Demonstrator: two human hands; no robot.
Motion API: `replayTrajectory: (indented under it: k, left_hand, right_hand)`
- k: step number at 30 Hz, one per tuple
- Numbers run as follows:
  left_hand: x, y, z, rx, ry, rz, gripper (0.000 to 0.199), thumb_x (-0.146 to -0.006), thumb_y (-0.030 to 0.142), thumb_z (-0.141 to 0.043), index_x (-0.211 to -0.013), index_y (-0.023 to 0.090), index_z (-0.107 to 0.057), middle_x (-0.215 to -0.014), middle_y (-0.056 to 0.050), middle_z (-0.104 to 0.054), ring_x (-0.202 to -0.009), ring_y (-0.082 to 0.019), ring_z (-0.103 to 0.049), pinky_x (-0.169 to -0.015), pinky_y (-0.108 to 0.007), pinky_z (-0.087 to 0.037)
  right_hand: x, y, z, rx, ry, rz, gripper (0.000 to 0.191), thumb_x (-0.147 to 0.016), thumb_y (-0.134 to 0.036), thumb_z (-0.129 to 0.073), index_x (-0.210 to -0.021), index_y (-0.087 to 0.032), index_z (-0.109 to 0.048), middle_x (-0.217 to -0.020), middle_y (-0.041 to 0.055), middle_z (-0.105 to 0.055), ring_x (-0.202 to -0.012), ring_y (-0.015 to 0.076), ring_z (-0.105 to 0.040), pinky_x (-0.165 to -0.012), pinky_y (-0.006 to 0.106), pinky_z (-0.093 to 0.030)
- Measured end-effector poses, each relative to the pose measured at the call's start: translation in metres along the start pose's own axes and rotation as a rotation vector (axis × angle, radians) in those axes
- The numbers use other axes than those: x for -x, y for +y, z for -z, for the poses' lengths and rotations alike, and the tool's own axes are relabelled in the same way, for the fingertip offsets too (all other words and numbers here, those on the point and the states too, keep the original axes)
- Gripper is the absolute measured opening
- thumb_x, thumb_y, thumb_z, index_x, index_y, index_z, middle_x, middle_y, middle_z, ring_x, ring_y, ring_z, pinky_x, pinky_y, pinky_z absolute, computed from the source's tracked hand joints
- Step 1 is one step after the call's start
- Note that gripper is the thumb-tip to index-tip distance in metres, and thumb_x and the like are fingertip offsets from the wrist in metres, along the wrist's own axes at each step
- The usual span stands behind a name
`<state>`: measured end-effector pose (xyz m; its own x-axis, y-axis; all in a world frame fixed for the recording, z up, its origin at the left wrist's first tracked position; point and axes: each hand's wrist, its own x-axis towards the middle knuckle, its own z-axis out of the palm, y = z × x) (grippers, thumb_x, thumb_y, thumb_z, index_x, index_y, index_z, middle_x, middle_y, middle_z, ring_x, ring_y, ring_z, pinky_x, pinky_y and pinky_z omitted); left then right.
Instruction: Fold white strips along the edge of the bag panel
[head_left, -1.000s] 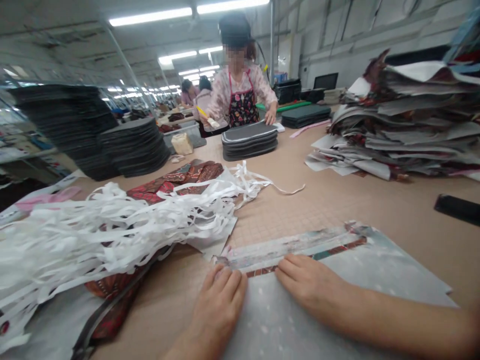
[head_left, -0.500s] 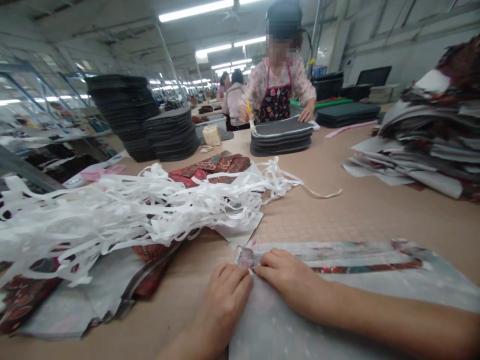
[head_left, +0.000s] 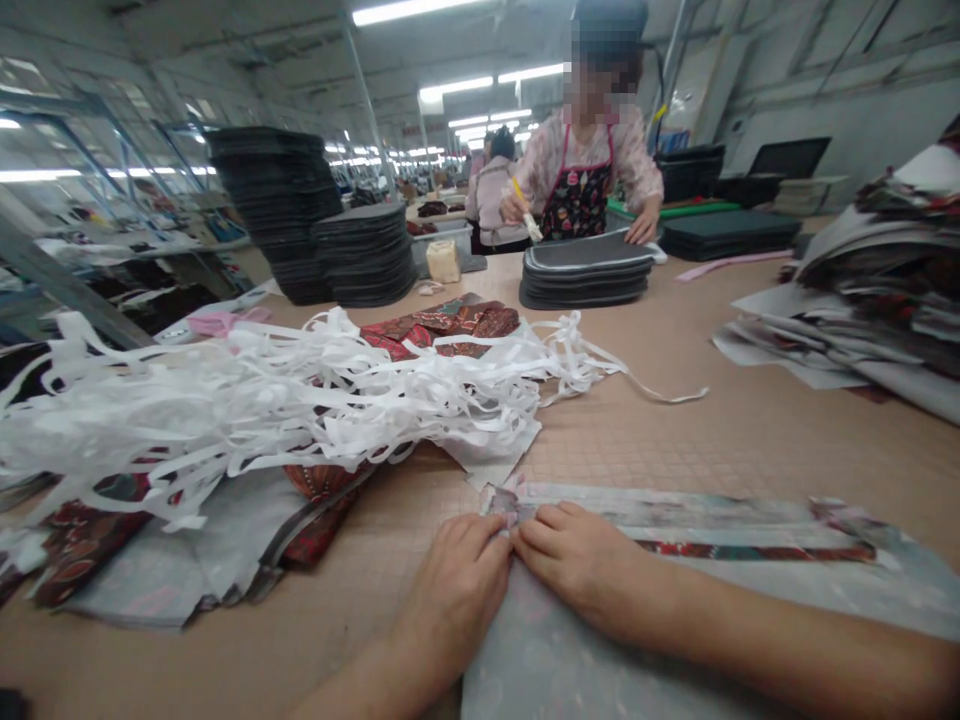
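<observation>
A grey-backed piece of fabric [head_left: 570,650] lies on the table in front of me, a narrow patterned strip [head_left: 765,551] showing along a slot in it. My left hand [head_left: 466,575] is closed at the fabric's left corner, fingers bent and pressed on the folded edge. Right beside it, my right hand [head_left: 574,555] is also closed on the fabric, its fingertips almost meeting the left ones. What lies under the fingertips is hidden. The right forearm crosses over the fabric's lower right part.
A tangle of white strips [head_left: 300,400] lies left, over patterned fabric pieces [head_left: 322,500]. Dark stacked pads [head_left: 277,220] stand behind. Across the table a co-worker [head_left: 577,180] holds a brush [head_left: 531,222] over a pad stack [head_left: 585,280]. More fabric [head_left: 885,290] is heaped at right.
The view has turned slightly left, so the scene sits further right. My left fingers have come closer to the right ones at the fabric corner. The co-worker's brush has lifted from the pad.
</observation>
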<state>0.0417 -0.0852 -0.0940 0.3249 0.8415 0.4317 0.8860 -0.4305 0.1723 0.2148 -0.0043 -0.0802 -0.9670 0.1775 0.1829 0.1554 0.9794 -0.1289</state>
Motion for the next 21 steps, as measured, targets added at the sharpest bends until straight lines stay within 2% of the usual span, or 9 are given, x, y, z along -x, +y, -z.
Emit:
replayTrajectory:
  k: [4, 7, 10, 12, 16, 19, 21]
  left_hand:
    - [0.002, -0.002, -0.001, -0.04, -0.035, -0.023, 0.023, -0.085, 0.01, -0.042, -0.103, 0.014, -0.056, -0.102, -0.009, -0.061, -0.088, -0.02, -0.055, -0.077, -0.037, -0.049]
    - [0.002, -0.003, -0.001, -0.116, -0.086, -0.086, 0.031, -0.083, 0.01, -0.046, -0.113, 0.016, -0.053, -0.107, -0.01, -0.06, -0.091, -0.023, -0.053, -0.076, -0.04, -0.048]
    - [0.0, -0.003, 0.001, -0.15, -0.093, -0.107, 0.031, -0.082, 0.008, -0.046, -0.111, 0.016, -0.055, -0.106, -0.011, -0.06, -0.089, -0.025, -0.053, -0.076, -0.042, -0.047]
    - [-0.002, -0.003, 0.002, -0.144, -0.076, -0.098, 0.03, -0.082, 0.007, -0.043, -0.108, 0.017, -0.057, -0.104, -0.01, -0.06, -0.089, -0.024, -0.054, -0.075, -0.041, -0.046]
    - [-0.005, -0.004, 0.001, -0.148, -0.024, -0.124, 0.026, -0.085, 0.012, -0.042, -0.103, 0.02, -0.059, -0.104, -0.008, -0.06, -0.092, -0.024, -0.054, -0.078, -0.041, -0.045]
    - [-0.014, -0.005, -0.002, -0.154, 0.01, -0.262, 0.021, -0.088, 0.024, -0.043, -0.1, 0.024, -0.061, -0.103, -0.005, -0.061, -0.093, -0.022, -0.056, -0.078, -0.037, -0.045]
    - [-0.028, -0.002, -0.008, -0.123, 0.024, -0.381, 0.022, -0.088, 0.03, -0.045, -0.103, 0.026, -0.06, -0.102, -0.004, -0.063, -0.092, -0.021, -0.058, -0.076, -0.034, -0.046]
  right_hand:
    - [0.021, -0.003, 0.006, 0.032, 0.008, -0.059, 0.021, -0.085, -0.013, -0.045, -0.101, -0.01, -0.058, -0.09, 0.0101, -0.059, -0.079, 0.0212, -0.05, -0.07, 0.035, -0.045]
    - [0.06, -0.003, 0.011, 0.113, 0.064, -0.13, 0.026, -0.084, -0.009, -0.041, -0.104, -0.007, -0.057, -0.091, 0.0129, -0.06, -0.08, 0.0226, -0.052, -0.07, 0.036, -0.046]
    - [0.102, 0.001, 0.017, 0.18, 0.12, -0.195, 0.032, -0.083, -0.003, -0.035, -0.106, -0.006, -0.057, -0.093, 0.014, -0.061, -0.083, 0.0228, -0.054, -0.073, 0.035, -0.045]
    - [0.12, 0.008, 0.021, 0.177, 0.09, -0.277, 0.032, -0.082, -0.001, -0.034, -0.102, -0.009, -0.058, -0.091, 0.0122, -0.061, -0.081, 0.0215, -0.054, -0.071, 0.033, -0.045]
    - [0.124, 0.02, 0.03, 0.045, -0.038, -0.512, 0.021, -0.085, -0.007, -0.042, -0.088, -0.016, -0.06, -0.084, 0.0059, -0.06, -0.077, 0.0184, -0.054, -0.069, 0.03, -0.042]
    - [0.115, 0.025, 0.042, -0.028, -0.065, -0.649, 0.009, -0.083, -0.014, -0.051, -0.083, -0.016, -0.06, -0.084, 0.0052, -0.06, -0.08, 0.0179, -0.053, -0.072, 0.029, -0.041]
    - [0.112, 0.026, 0.05, -0.066, -0.078, -0.646, 0.005, -0.08, -0.018, -0.056, -0.082, -0.016, -0.059, -0.082, 0.0043, -0.06, -0.08, 0.0173, -0.053, -0.072, 0.028, -0.04]
